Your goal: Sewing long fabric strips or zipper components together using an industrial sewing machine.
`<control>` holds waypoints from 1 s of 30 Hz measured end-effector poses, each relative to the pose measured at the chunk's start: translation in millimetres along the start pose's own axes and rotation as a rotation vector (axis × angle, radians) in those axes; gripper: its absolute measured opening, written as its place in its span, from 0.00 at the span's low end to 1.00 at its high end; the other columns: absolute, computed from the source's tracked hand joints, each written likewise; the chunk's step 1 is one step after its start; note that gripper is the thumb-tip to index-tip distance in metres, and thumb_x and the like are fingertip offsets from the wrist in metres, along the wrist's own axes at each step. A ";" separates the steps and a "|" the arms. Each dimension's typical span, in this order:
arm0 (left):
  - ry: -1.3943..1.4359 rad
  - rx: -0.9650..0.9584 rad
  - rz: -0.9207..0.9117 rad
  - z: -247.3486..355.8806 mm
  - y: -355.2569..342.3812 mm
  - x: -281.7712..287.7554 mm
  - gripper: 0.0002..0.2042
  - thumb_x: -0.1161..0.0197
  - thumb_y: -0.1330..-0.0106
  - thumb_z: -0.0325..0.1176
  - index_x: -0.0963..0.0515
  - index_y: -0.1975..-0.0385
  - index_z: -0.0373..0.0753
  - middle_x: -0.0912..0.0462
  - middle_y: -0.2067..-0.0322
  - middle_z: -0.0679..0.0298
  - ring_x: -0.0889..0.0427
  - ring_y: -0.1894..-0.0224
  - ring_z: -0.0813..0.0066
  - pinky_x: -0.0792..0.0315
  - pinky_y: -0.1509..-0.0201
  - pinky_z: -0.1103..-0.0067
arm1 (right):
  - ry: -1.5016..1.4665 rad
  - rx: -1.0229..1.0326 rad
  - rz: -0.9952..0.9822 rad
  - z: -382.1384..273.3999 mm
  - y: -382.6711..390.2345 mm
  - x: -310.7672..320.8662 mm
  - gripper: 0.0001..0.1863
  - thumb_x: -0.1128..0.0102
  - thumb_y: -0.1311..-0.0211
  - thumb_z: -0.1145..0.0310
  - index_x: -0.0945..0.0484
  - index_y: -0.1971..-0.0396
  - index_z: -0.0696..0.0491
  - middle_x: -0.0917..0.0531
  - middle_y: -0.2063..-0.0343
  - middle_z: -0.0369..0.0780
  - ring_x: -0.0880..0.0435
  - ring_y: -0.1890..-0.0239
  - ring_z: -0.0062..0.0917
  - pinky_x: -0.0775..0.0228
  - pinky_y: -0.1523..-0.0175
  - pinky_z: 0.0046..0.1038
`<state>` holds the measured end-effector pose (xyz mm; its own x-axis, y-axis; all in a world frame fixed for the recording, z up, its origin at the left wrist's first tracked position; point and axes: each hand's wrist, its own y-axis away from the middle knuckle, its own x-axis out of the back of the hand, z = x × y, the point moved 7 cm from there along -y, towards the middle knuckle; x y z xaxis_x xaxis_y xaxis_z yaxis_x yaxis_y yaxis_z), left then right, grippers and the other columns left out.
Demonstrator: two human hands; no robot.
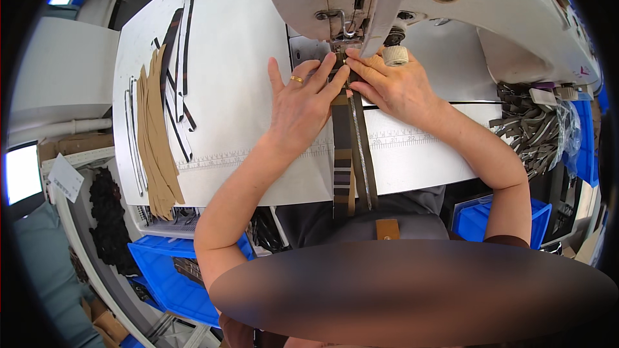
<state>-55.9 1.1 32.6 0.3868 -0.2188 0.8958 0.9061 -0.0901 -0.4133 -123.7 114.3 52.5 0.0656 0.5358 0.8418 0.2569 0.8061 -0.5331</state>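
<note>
A long zipper (359,148) with silver metal teeth on dark tape runs from under the sewing machine's (348,42) presser foot area down over the table's near edge. Beside it on the left lies a dark fabric strip (342,135) with grey and brown bands and a tan edge. My left hand (298,102), wearing a gold ring, rests its index finger and thumb on the strip's far end, its other fingers spread. From the right, my right hand (396,85) pinches the zipper's far end, fingertips together close to the needle area. The fingertips partly cover the work there.
Tan strips (155,135) and narrow black-and-white strips (187,51) lie on the white table (245,45) at left. A pile of dark zippers (532,132) sits at the right. Blue bins (174,277) stand below the table; a printed ruler scale crosses its near part.
</note>
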 end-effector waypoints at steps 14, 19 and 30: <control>0.034 0.036 -0.003 -1.5 -2.9 0.6 0.23 0.38 0.43 0.25 0.21 0.47 0.54 0.22 0.44 0.73 0.26 0.47 0.70 0.55 0.36 0.40 | 0.010 -0.010 -0.037 -0.4 -1.1 2.8 0.19 0.31 0.49 0.60 0.18 0.61 0.57 0.16 0.62 0.38 0.22 0.56 0.33 0.33 0.50 0.32; 0.034 0.046 0.000 -3.7 -5.2 -1.1 0.25 0.39 0.44 0.22 0.21 0.46 0.54 0.23 0.43 0.72 0.26 0.46 0.70 0.55 0.35 0.41 | 0.011 -0.030 -0.045 1.5 -1.8 1.7 0.17 0.32 0.49 0.60 0.18 0.64 0.56 0.16 0.63 0.39 0.22 0.55 0.33 0.34 0.50 0.33; 0.042 0.044 -0.024 -2.5 -6.7 -2.3 0.19 0.38 0.39 0.33 0.21 0.46 0.52 0.23 0.43 0.69 0.27 0.45 0.68 0.55 0.34 0.42 | -0.108 -0.111 -0.073 16.5 0.6 -5.2 0.18 0.35 0.45 0.57 0.20 0.62 0.56 0.18 0.61 0.40 0.23 0.53 0.36 0.34 0.47 0.36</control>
<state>-63.3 -0.2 32.9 0.3582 -0.2574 0.8975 0.9222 -0.0527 -0.3832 -139.9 116.1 46.4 -0.0596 0.5053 0.8609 0.3622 0.8146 -0.4531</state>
